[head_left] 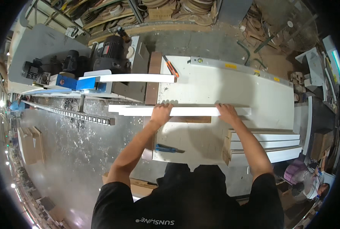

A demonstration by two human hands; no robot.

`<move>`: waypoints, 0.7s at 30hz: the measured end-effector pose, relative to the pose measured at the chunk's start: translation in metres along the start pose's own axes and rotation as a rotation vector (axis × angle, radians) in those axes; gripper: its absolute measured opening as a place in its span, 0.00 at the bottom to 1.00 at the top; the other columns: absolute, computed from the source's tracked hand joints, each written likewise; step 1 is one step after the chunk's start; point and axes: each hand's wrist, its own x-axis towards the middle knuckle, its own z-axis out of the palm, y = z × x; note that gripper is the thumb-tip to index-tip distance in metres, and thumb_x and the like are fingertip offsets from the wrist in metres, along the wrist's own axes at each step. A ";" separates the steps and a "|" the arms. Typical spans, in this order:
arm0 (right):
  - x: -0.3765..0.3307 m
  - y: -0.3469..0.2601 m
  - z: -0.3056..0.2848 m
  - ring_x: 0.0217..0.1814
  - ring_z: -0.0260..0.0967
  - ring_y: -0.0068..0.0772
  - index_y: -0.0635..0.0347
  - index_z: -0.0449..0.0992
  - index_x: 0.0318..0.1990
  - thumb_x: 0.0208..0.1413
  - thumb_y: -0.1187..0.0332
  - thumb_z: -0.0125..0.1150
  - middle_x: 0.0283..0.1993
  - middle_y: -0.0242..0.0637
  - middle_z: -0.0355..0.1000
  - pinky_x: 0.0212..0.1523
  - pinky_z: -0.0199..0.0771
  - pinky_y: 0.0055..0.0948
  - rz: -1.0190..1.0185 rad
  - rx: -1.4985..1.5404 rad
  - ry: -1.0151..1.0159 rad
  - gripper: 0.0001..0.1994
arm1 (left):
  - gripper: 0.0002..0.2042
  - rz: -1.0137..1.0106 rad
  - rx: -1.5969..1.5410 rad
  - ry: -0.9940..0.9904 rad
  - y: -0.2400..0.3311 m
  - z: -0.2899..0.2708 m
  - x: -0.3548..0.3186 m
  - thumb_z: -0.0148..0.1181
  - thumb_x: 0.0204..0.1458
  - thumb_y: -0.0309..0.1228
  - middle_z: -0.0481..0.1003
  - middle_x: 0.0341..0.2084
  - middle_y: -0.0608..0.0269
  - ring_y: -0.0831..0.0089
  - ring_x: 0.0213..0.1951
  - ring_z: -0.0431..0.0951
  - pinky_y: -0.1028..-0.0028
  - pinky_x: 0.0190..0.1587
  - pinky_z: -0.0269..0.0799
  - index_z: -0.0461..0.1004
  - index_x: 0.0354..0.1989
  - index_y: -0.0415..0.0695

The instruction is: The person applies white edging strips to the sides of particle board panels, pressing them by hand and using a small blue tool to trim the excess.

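Across the white worktable (pixel 200 147), long white board strips (pixel 194 111) lie side by side, with one end sticking out past the table's left edge. My left hand (pixel 162 113) is closed over them near the table's left edge. Farther right, my right hand (pixel 227 111) grips the same strips, fingers over the far side and thumb on the near side. A brown wooden piece (pixel 196 119) shows along their near edge. Nearer my body lies a blue utility knife (pixel 170 149); a red and black utility knife (pixel 171 66) rests at the far left of the table.
At the left stands a grey machine (pixel 63 45) with motors; another white strip (pixel 139 78) extends from it onto the table. A long level (pixel 234 67) lies along the far edge. Stacked white-edged boards (pixel 269 145) sit by my right forearm. Another person (pixel 316 183) is at the lower right.
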 end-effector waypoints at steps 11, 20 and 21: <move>-0.001 -0.005 0.012 0.59 0.81 0.54 0.56 0.74 0.64 0.50 0.72 0.75 0.56 0.45 0.80 0.59 0.81 0.53 0.042 -0.006 0.122 0.31 | 0.32 0.099 -0.017 -0.059 -0.012 -0.006 0.011 0.78 0.52 0.46 0.85 0.47 0.48 0.47 0.56 0.84 0.51 0.59 0.80 0.72 0.59 0.41; -0.072 -0.081 -0.037 0.83 0.57 0.56 0.49 0.57 0.83 0.47 0.63 0.82 0.79 0.51 0.61 0.84 0.55 0.55 0.144 0.165 0.364 0.54 | 0.49 -0.098 0.020 0.120 -0.190 -0.084 0.064 0.76 0.53 0.51 0.65 0.76 0.41 0.42 0.78 0.60 0.48 0.81 0.53 0.60 0.79 0.39; -0.076 -0.101 -0.042 0.83 0.56 0.55 0.51 0.58 0.83 0.47 0.63 0.82 0.79 0.51 0.61 0.83 0.56 0.56 0.117 0.229 0.366 0.54 | 0.51 -0.157 0.051 0.147 -0.249 -0.083 0.051 0.79 0.50 0.49 0.63 0.77 0.40 0.42 0.79 0.58 0.48 0.82 0.52 0.60 0.80 0.39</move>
